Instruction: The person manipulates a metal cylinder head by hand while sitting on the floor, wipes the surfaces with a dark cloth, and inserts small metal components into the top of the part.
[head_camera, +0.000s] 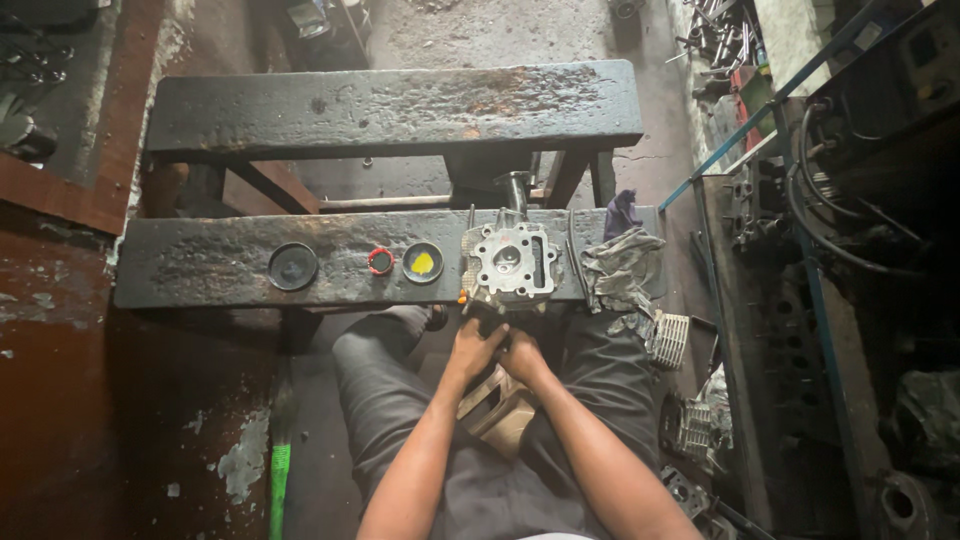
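We see a small tin (423, 262) holding yellow paste beside a red cap (380, 261) on the grimy workbench (200, 265); our left hand (477, 347) and right hand (521, 353) clasp the cylinder head's (510, 262) underside.

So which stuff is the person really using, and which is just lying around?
In use:
- metal engine part on the bench
- left hand and right hand, both at its near edge

Lying about:
- black round lid
- small red cap
- tin with yellow paste
- grey rag
- finned metal parts on the floor
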